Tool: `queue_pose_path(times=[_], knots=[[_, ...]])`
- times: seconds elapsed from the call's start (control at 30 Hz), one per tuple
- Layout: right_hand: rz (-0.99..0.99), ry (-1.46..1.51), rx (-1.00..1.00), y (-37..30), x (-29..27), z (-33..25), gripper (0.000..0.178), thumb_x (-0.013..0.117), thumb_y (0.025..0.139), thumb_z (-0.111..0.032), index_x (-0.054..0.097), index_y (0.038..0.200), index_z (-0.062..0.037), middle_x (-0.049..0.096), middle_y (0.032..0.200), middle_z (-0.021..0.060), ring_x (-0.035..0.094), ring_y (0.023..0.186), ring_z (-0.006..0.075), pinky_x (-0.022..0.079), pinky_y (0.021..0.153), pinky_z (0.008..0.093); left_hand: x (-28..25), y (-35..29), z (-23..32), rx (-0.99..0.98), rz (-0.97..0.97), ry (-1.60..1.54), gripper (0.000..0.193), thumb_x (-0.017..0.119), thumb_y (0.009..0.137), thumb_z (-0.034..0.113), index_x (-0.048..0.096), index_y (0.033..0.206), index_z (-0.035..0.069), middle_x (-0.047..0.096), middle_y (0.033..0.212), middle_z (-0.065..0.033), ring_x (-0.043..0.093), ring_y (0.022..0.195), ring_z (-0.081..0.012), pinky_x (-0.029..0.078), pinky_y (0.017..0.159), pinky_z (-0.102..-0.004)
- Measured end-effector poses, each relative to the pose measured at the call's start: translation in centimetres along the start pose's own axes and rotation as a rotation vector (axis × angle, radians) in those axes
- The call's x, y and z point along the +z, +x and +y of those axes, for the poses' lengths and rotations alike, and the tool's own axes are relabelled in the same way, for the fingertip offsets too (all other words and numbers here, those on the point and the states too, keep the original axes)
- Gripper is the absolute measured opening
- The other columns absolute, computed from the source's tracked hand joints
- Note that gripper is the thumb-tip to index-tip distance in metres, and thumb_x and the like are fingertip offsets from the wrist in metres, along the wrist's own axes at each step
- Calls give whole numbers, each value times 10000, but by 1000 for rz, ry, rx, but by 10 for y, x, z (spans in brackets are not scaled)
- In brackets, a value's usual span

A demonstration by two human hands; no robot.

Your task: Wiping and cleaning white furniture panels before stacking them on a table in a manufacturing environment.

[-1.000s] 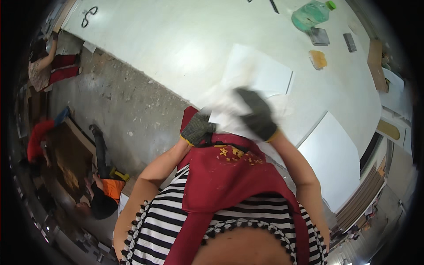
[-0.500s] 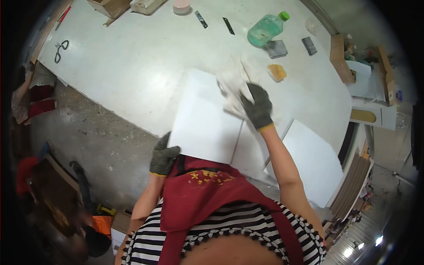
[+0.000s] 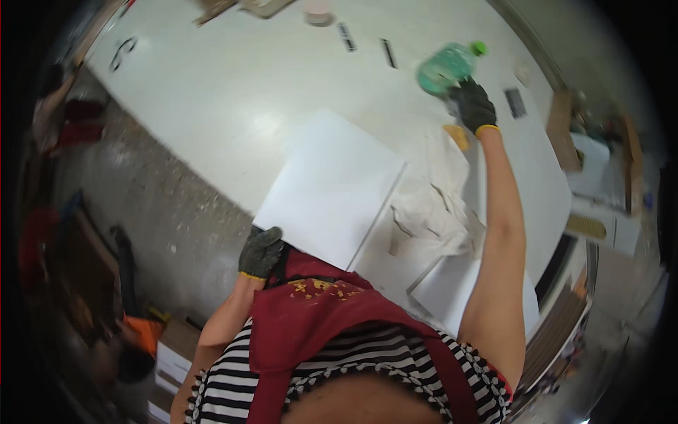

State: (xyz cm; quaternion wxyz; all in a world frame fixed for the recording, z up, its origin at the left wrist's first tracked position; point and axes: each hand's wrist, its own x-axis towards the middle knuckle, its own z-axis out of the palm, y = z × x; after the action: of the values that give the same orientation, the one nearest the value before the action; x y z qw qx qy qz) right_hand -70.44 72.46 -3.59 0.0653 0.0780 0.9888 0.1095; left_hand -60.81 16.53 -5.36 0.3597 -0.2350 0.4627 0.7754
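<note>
My left hand (image 3: 260, 253), in a dark glove with a yellow cuff, grips the lower left corner of a white board (image 3: 332, 187), thumb on top. The board lies on the table's near edge, against my red apron. My right hand (image 3: 474, 104), gloved alike, reaches far out with curled fingers over a grey block (image 3: 453, 106), mostly hidden under it. Just beyond lies a green-tinted clear bottle (image 3: 445, 69) with a bright green cap. A crumpled off-white cloth (image 3: 434, 215) rests right of the board, near a yellowish piece of sponge (image 3: 458, 136).
Another white board (image 3: 452, 290) lies at the near right, under my right arm. Two dark blades (image 3: 389, 54), a dark block (image 3: 515, 103), scissors (image 3: 123, 54) and a pink round tub (image 3: 318, 13) are on the table (image 3: 212, 127). An opened cardboard box (image 3: 562, 127) stands at right. Other people work at left.
My right hand has let go of the cloth, leaving it right of the board, and moved away to the grey block by the bottle. My left hand keeps the board's corner.
</note>
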Motion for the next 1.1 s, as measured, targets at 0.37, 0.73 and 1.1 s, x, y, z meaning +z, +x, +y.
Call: queue_pose_path(times=[0.37, 0.73, 1.1], knots=[[58, -31, -197, -41, -78, -94, 693, 714, 733, -383, 489, 1301, -57, 570, 1226, 165, 546, 1133, 331, 428, 958, 426, -1, 3, 5, 296, -146, 473, 458, 616, 848, 52, 506, 1290, 3, 615, 1118, -37, 550, 985, -134, 446, 873, -271], [474, 520, -617, -118, -45, -377, 541, 707, 717, -428, 624, 1193, -184, 565, 1274, 104, 547, 1065, 284, 440, 836, 442, -40, 35, -45, 336, -35, 577, 528, 681, 777, 39, 513, 1276, 6, 580, 1196, -60, 535, 1074, -148, 452, 903, -292], [429, 334, -573, -103, -60, -360, 427, 677, 771, -367, 637, 1132, -142, 642, 1093, 109, 607, 896, 281, 479, 750, 428, -22, 31, -20, 511, -34, 767, 517, 702, 730, 109, 541, 1209, -2, 639, 983, -87, 589, 880, -169, 495, 782, -317]])
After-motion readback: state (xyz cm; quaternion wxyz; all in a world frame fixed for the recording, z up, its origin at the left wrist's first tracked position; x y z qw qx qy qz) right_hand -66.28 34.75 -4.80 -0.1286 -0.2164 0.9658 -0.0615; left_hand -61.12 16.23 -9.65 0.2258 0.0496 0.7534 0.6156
